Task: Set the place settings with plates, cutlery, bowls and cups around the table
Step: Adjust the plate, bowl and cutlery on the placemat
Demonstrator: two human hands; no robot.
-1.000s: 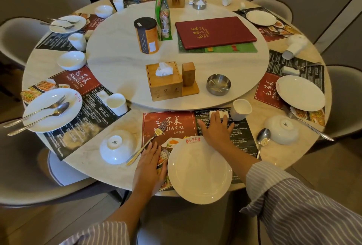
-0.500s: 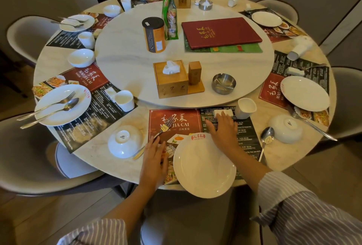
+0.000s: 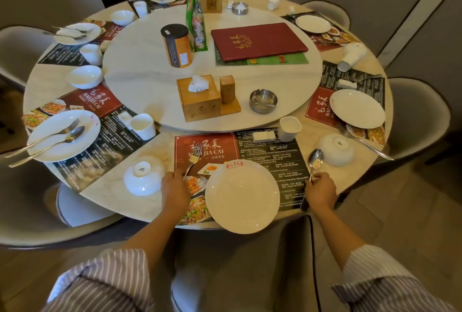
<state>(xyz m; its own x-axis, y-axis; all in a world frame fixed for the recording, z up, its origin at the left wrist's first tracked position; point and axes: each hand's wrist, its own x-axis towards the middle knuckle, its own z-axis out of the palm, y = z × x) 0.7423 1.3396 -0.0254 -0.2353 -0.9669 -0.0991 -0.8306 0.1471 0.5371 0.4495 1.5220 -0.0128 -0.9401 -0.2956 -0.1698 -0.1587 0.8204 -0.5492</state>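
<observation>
A white plate [image 3: 242,195] lies on the red and black placemat [image 3: 270,154] at the near table edge. My left hand [image 3: 175,190] grips the handle of a fork [image 3: 193,159] whose tines point away over the mat. My right hand [image 3: 320,190] pinches the handle of a spoon [image 3: 315,158] lying right of the plate. An upturned white bowl [image 3: 143,174] sits left of the fork. A white cup [image 3: 289,128] stands at the mat's far right corner.
A lazy Susan [image 3: 212,67] holds a tissue box [image 3: 198,98], steel ashtray [image 3: 263,101], red menu [image 3: 258,42] and orange canister [image 3: 176,45]. Another upturned bowl [image 3: 336,149] and plate [image 3: 357,109] lie at the right. Set places line the left side. Chairs ring the table.
My right hand left the mat above the plate and moved right onto the spoon handle. My left hand shifted from the mat's edge onto the fork handle.
</observation>
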